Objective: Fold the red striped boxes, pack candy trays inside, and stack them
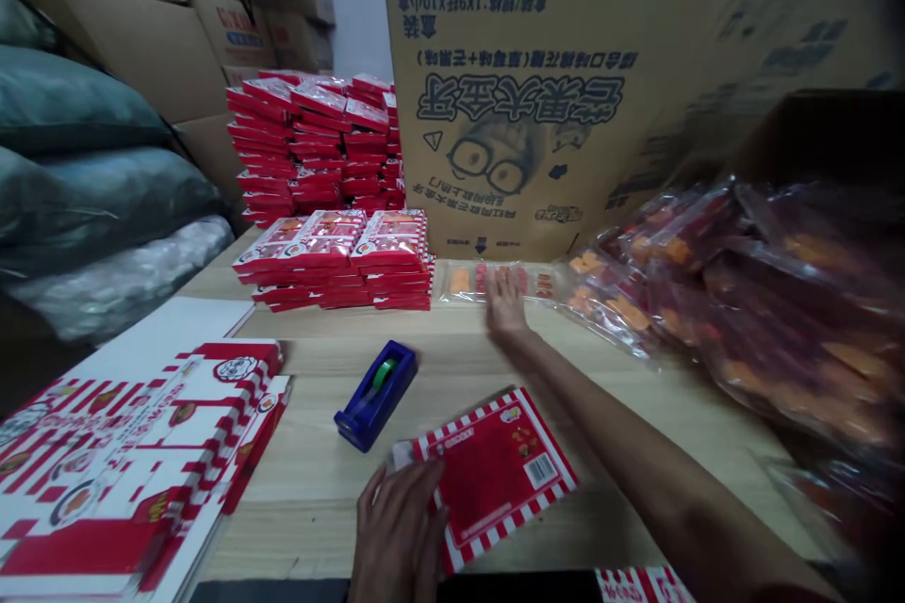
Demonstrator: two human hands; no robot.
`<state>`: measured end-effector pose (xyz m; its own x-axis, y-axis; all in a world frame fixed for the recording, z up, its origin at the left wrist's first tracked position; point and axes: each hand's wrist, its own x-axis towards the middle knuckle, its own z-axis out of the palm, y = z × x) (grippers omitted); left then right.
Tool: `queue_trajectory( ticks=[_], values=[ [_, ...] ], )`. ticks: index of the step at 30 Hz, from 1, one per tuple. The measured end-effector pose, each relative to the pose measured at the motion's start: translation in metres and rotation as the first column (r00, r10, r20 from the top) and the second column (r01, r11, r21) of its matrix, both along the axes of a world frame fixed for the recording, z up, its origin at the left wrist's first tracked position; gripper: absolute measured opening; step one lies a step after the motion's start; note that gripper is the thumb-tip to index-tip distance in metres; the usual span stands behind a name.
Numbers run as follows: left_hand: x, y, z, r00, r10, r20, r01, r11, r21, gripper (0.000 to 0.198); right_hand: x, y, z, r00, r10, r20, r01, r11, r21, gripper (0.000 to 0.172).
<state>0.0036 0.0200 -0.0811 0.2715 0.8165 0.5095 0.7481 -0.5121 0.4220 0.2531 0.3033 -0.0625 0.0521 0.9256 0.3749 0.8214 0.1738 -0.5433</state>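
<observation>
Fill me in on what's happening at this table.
A person works at a wooden table. The left hand rests on a flat red-and-white striped box at the near edge; the right hand lies flat on a clear packet beside the big carton. A blue tape dispenser lies between, with stacked red boxes behind and more packets heaped right.

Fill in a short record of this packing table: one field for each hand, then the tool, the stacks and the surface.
Left hand: lies on the near-left end of the red striped carton; grip unclear
Right hand: stretched out, fingers flat on a clear packet
Tool: blue tape dispenser, between the hands, untouched
Left side: flat unfolded cartons, stacked
Far side: stacks of red boxes; big cardboard box behind
Right side: heap of clear packets
Surface: wooden table
</observation>
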Motion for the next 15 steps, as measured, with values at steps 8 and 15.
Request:
queue_trajectory(
  ticks=[8,15],
  values=[
    [-0.037,0.002,0.012,0.992,-0.009,0.124,0.013,0.999,-0.029,0.053,0.014,0.027,0.032,0.997,0.034,-0.065,-0.035,0.999,-0.008,0.030],
    [0.008,0.016,0.039,0.779,0.314,0.543,-0.116,0.923,-0.367,0.052,0.071,-0.087,0.091,0.928,-0.021,-0.373,0.068,0.991,0.114,0.035]
  ],
)
